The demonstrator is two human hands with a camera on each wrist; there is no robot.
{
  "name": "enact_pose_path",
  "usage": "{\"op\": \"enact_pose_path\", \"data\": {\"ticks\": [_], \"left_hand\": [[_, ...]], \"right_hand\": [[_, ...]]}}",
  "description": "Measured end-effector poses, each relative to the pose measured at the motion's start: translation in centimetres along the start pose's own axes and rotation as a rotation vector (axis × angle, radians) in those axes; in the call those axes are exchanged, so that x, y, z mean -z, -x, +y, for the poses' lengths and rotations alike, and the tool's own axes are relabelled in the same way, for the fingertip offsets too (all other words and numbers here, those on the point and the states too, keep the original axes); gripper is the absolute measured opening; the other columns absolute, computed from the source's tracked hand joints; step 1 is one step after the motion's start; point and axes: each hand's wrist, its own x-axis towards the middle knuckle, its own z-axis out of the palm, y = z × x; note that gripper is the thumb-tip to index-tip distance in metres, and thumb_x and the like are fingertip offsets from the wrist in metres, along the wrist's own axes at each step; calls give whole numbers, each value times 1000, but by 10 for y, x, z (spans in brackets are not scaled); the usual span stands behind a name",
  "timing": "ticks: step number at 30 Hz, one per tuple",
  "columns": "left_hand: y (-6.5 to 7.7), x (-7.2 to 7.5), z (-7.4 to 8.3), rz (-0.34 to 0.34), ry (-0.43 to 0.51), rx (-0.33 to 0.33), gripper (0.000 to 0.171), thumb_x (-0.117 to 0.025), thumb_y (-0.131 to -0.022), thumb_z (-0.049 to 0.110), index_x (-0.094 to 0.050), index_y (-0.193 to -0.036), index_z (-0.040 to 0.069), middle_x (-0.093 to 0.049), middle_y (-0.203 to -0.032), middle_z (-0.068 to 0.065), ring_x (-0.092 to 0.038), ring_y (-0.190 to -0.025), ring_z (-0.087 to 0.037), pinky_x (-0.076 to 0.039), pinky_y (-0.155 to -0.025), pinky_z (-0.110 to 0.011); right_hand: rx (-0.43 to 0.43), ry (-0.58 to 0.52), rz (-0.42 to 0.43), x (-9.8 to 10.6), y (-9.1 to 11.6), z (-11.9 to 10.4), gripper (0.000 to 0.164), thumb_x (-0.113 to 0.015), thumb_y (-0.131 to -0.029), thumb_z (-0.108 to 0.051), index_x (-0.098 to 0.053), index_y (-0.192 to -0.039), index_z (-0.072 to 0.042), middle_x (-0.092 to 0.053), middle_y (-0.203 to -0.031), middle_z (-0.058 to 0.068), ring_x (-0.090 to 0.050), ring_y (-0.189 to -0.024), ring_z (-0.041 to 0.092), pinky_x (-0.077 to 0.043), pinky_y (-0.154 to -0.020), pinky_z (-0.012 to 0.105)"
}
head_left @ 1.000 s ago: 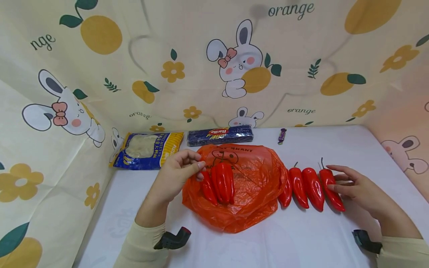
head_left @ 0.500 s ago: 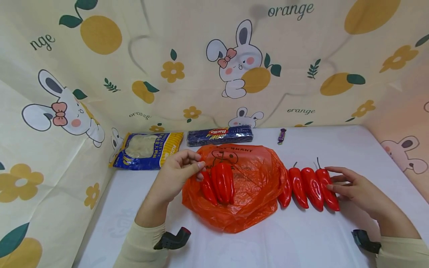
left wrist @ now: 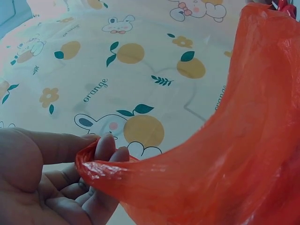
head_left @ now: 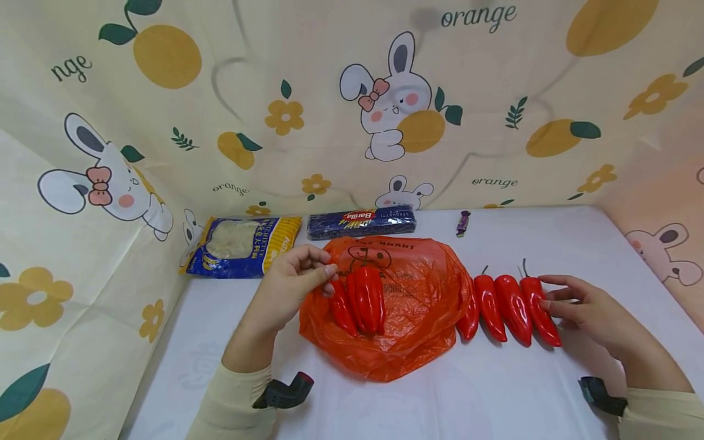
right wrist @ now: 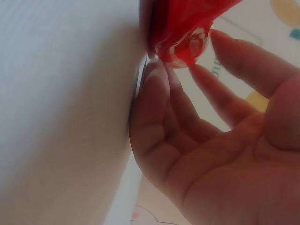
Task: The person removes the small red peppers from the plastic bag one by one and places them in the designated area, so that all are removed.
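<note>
My left hand (head_left: 291, 284) pinches the rim of an orange-red plastic bag (head_left: 418, 324) between thumb and fingers; the left wrist view shows the film (left wrist: 154, 180) wrapped over the fingertips. Several red chili peppers (head_left: 365, 300) show on the bag's left side, close to that hand. To the right of the bag, more red chili peppers (head_left: 514, 310) lie side by side in a row. At the row's right end my right hand (head_left: 596, 315) holds the last chili pepper (head_left: 540, 311) with thumb and fingers. In the right wrist view its glossy end (right wrist: 185, 42) sits between the fingertips.
Behind the bag lie a blue spaghetti pack (head_left: 361, 223) and, farther left, a blue and yellow pasta bag (head_left: 239, 247). A small purple wrapped candy (head_left: 463, 224) lies at the back right. A printed cloth (head_left: 319, 73) hangs behind the white table (head_left: 440, 400).
My right hand and its chili pepper have shifted slightly left over the second, closer to the row, with a small move back right lately. The left hand and bag stay put.
</note>
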Motion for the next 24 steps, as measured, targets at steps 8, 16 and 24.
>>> {"op": "enact_pose_path", "data": {"ticks": [8, 16, 24], "left_hand": [[-1, 0, 0, -1, 0, -2, 15, -66, -106, -3, -63, -121, -6, -68, -105, -21, -72, -85, -29, -64, -83, -34], [-2, 1, -2, -6, 8, -9, 14, -65, -106, -4, -63, -120, -8, -68, -104, -21, -71, -83, -28, -64, -82, -34], [-2, 1, -2, -6, 8, -12, 14, -66, -106, -3, -63, -120, -7, -68, -104, -21, -72, -83, -28, -64, -82, -34]], "right_hand": [[-5, 3, 0, -1, -1, 0, 74, -69, -109, -25, -31, -162, 9, -51, -139, 39, -64, -114, 45, -66, -83, 43], [-23, 15, 58, 2, 0, -2, 74, -60, -113, -34, -28, -164, 8, -41, -148, 42, -63, -113, 49, -64, -77, 34], [29, -77, 212, 0, 5, -19, 68, -56, -115, -35, -31, -165, 4, -41, -151, 39, -65, -105, 12, -62, -75, 23]]}}
